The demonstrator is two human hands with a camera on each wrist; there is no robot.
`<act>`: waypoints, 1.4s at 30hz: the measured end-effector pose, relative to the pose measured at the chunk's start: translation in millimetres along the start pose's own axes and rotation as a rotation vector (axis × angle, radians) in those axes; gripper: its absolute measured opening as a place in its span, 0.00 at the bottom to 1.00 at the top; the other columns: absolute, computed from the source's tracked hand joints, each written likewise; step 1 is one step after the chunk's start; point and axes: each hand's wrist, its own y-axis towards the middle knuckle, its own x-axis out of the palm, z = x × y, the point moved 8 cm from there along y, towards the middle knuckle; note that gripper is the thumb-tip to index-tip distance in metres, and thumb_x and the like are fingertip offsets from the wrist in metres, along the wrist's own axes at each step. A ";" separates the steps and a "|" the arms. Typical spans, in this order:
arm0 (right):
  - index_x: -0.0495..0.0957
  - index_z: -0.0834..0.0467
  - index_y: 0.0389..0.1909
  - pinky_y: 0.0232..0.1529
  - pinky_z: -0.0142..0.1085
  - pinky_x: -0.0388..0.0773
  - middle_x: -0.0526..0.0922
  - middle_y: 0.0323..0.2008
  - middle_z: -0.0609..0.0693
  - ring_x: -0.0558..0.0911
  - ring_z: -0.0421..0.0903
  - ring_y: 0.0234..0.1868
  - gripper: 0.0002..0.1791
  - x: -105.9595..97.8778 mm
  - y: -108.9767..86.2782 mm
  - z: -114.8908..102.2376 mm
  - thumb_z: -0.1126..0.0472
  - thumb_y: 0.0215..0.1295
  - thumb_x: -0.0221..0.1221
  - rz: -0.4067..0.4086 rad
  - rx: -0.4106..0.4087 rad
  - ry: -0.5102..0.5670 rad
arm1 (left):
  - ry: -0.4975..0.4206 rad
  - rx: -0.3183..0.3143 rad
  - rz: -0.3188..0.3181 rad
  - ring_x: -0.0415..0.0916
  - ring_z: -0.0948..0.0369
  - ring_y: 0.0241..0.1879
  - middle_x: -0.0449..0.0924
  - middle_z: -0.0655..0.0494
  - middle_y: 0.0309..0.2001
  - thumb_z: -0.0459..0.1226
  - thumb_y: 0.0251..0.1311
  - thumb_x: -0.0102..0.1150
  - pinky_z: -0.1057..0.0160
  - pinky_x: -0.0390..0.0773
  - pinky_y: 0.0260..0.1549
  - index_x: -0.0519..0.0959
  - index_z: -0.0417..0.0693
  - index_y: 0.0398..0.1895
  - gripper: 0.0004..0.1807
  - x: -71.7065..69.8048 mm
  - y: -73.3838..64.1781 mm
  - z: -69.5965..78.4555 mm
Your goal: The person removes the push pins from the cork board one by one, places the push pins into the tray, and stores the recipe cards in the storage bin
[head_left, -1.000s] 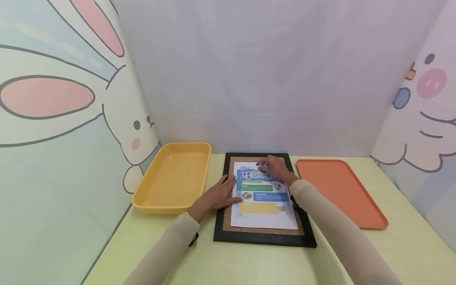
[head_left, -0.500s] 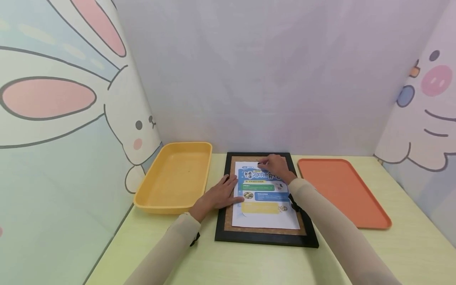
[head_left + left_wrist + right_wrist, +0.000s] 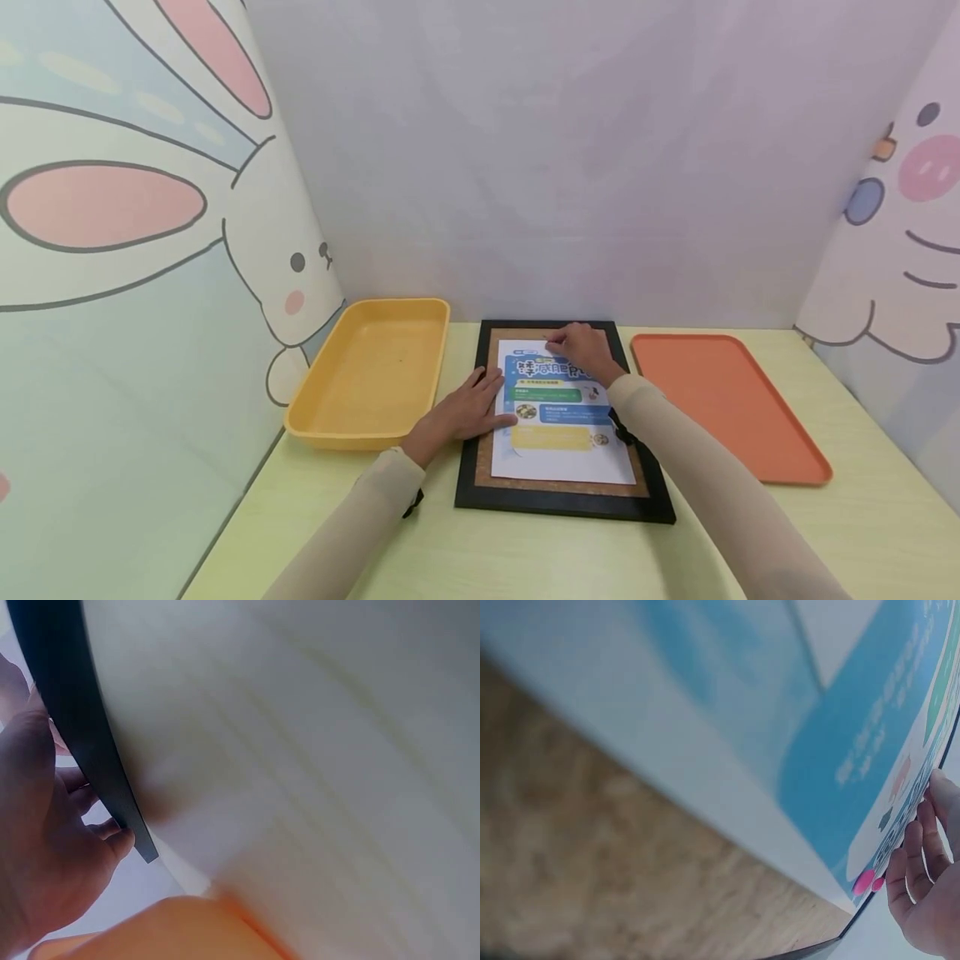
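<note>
A black-framed cork board (image 3: 564,503) lies flat on the table, with a printed sheet of paper (image 3: 558,465) on its cork. My left hand (image 3: 463,412) rests over the board's left side, fingers spread onto the paper's edge. In the left wrist view, the left hand's fingers (image 3: 120,840) lie at the black frame (image 3: 82,727). My right hand (image 3: 587,347) pinches at the paper's top edge; a small dark thing at its fingertips, seen earlier, is covered now. In the right wrist view, pink round heads (image 3: 864,881), like pushpins, sit near the sheet's corner beside the right hand (image 3: 931,896).
A yellow tray (image 3: 292,431) stands left of the board. An orange tray (image 3: 720,408) lies to the right, close to the right forearm. Side walls with cartoon animals and a pale back wall (image 3: 525,167) bound the light table (image 3: 480,558).
The whole head view has shifted slightly, moving things a little to the right. The small dark thing at the right fingertips no longer shows. Both hands keep their places on the board.
</note>
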 end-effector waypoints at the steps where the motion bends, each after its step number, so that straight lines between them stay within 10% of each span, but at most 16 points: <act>1: 0.89 0.51 0.52 0.43 0.41 0.74 0.90 0.43 0.49 0.82 0.47 0.38 0.14 -0.6 0.0 -0.5 0.50 0.71 0.67 0.002 -0.003 -0.008 | 0.001 0.001 0.003 0.40 0.47 0.83 0.46 0.52 0.84 0.73 0.68 0.40 0.48 0.55 0.77 0.50 0.48 0.85 0.54 -0.8 0.1 0.6; 33: 0.79 0.63 0.54 0.47 0.47 0.73 0.76 0.45 0.56 0.73 0.52 0.42 0.16 10.8 -9.0 -12.9 0.56 0.82 0.50 -0.043 -0.076 -0.053 | 0.002 -0.006 0.009 0.40 0.47 0.83 0.46 0.51 0.84 0.73 0.69 0.41 0.48 0.56 0.76 0.51 0.48 0.84 0.53 -0.6 -3.2 2.6; 42: 0.85 0.59 0.52 0.48 0.43 0.76 0.84 0.43 0.53 0.79 0.49 0.42 0.14 15.8 6.7 11.5 0.54 0.78 0.60 -0.087 0.005 0.164 | -0.021 -0.004 0.011 0.40 0.46 0.83 0.46 0.52 0.84 0.73 0.69 0.42 0.47 0.57 0.76 0.51 0.48 0.85 0.53 -0.2 -3.1 2.3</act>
